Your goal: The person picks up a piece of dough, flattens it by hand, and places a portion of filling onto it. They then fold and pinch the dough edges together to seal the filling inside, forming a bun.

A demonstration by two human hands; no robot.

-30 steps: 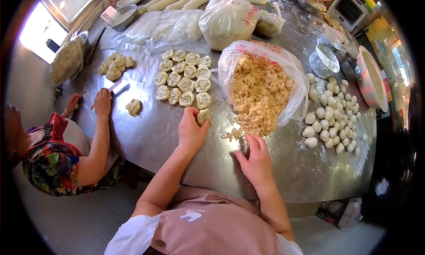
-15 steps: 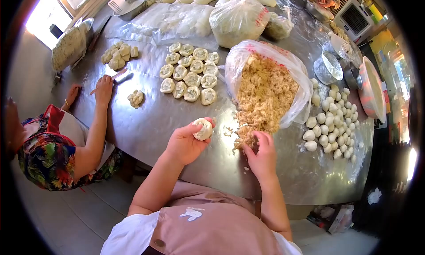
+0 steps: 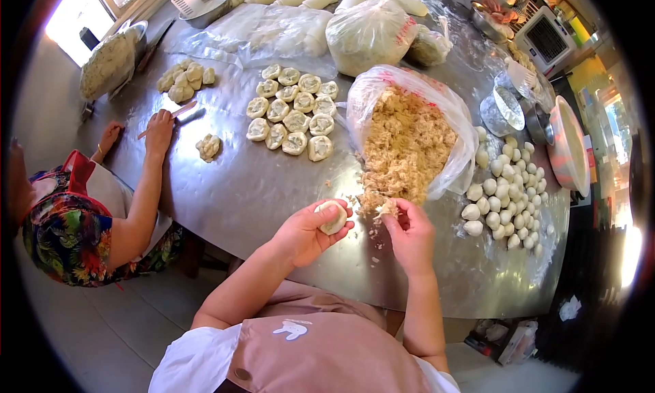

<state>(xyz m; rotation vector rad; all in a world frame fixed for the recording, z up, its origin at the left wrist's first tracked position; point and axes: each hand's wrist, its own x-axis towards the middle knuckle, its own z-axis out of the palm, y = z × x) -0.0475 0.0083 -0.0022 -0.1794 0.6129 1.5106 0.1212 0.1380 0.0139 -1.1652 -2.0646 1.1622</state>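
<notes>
Nothing is legible — the plastic bag point(image 3: 361, 45) bears blurred red print point(image 3: 406, 31).

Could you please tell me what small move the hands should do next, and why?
Probably the right hand should bring its pinch of filling over to the dough round and press it on. The left hand holds the dough round nearby, and the pinch, held beside the filling heap, is apart from it.

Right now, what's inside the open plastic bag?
A crumbly tan mixture, spilling from the open plastic bag toward the right hand. Whatever lies beneath the mixture is covered.
</notes>
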